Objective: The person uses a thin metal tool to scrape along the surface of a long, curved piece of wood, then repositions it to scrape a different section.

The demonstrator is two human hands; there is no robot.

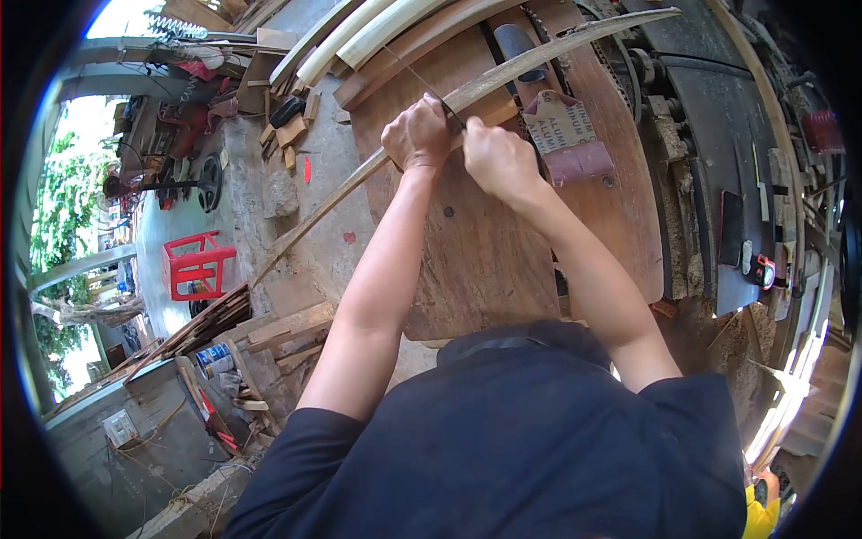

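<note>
Wooden strip (503,77) across workshop bench (485,265)

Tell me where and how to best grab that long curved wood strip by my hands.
I'd take the curved wood strip on its slender lower-left stretch, coming from the outer left, away from your left forearm. That part sticks out past the wooden board, so fingers could probably wrap around it, with the grip across its narrow width.

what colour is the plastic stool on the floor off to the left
The stool is red; it shows in the head view.
</note>
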